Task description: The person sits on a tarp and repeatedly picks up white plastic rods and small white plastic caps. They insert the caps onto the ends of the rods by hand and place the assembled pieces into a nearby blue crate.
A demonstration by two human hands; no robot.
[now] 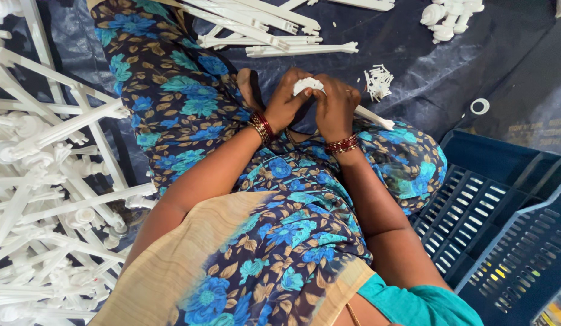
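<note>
Both hands (313, 105) clasp white plastic part (307, 84) over dark tarp (425, 66) (blue crate (504, 229) right).

The hands (316, 105) hide most of the white part (307, 84); left of them, the frame pile (45, 199) runs off the edge.

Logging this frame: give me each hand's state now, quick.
Left hand: closed on the white plastic part.
Right hand: closed on the same white plastic part, which reaches past it to the right.
</note>
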